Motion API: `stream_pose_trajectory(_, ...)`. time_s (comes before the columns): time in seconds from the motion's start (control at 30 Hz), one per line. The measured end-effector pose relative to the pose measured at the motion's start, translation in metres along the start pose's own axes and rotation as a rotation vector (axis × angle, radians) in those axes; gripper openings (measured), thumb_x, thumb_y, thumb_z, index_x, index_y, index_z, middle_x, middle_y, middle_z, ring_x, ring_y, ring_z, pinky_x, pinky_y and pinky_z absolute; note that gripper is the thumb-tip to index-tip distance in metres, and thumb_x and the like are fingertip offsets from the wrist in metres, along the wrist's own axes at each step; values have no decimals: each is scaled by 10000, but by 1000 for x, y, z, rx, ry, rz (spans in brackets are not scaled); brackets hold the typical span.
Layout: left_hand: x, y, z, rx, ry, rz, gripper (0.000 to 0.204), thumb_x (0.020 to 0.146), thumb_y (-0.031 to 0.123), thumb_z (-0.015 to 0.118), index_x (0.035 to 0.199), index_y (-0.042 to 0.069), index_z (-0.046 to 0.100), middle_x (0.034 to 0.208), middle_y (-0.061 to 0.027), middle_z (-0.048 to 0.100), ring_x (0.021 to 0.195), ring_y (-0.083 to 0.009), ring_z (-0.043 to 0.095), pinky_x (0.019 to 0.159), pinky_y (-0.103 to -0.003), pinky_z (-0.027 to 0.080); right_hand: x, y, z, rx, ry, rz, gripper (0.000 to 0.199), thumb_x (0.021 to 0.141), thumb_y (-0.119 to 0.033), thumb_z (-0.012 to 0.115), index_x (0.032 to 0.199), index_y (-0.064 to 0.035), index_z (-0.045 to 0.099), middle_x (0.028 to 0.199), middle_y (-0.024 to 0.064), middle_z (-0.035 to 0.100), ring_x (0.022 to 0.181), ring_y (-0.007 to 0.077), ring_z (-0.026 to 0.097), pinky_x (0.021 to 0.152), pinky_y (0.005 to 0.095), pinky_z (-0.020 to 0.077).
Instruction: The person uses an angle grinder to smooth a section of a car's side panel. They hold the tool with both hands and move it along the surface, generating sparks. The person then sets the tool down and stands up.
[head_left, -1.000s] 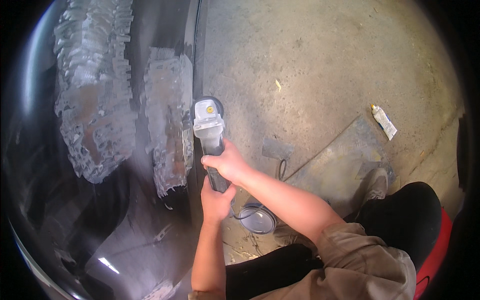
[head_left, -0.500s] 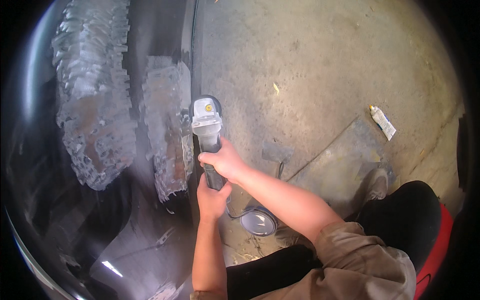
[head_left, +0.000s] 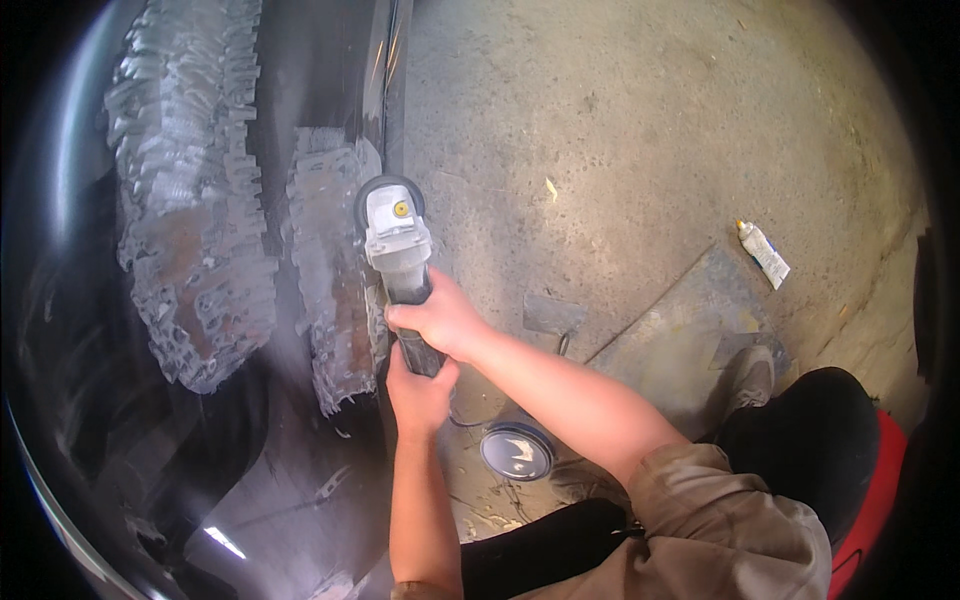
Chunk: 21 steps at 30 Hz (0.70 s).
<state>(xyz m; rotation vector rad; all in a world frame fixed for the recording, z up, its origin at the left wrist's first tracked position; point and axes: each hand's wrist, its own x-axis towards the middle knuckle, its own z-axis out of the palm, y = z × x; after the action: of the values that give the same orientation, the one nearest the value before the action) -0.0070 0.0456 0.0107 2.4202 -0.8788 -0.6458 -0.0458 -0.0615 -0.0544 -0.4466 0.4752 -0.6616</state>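
Both hands clamp one grey angle grinder [head_left: 398, 250]: right hand [head_left: 440, 318] round its body, left hand [head_left: 420, 390] on the rear handle. Its disc meets one dark car panel [head_left: 190, 420] with two sanded bare-metal patches [head_left: 190, 230]. Concrete floor [head_left: 640, 130] lies open rightward, holding one round blue lid [head_left: 516, 451] and one small white tube [head_left: 763, 252].

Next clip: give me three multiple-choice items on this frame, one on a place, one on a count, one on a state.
1. Where does the small white tube lie?
A. on the concrete floor, right of the hands
B. on the dark car panel
C. in the left hand

2. How many hands grip the grey handheld angle grinder?
A. none
B. one
C. two

3. What state is the panel's paint in?
A. intact all over
B. ground off in patches
C. covered by cloth

Answers: 1 A, the tube rests on bare floor. 2 C, the right hand and left hand both wrap its body. 3 B, two bare scuffed patches show.
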Motion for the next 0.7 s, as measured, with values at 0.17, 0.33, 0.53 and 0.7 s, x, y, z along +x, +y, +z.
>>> stream_pose_trajectory(0.17,7,19,5,17,-15,-16,526,762,215,829,1194,-1,621,1002,-132,740,900,-199,695,845,-368,544,7,-16,-6,85,29,0,475,782,-90,764,1211,14,590,1021,91,697,883,184,675,825,356,550)
stream_pose_trajectory(0.33,-22,26,9,138,5,33,595,762,214,835,1268,4,602,1050,-176,757,948,-241,745,858,-375,565,-22,-10,-19,162,-13,-14,411,832,-52,764,1200,2,590,960,86,693,827,209,690,771,379,572)
stream_pose_trajectory(0.53,-52,25,-15,311,20,-36,693,747,363,881,1239,-31,592,1056,-259,718,936,-350,742,793,-433,580,-56,-18,15,241,64,171,308,882,-181,762,1123,4,706,1027,134,752,919,250,725,859,391,575)
stream_pose_trajectory(0.7,-80,-3,7,-117,-42,-44,777,744,386,867,1326,-34,568,911,-225,713,747,-311,687,673,-449,532,-70,7,-18,235,185,175,620,983,-545,578,1406,-97,510,1168,124,666,976,269,645,854,449,538)
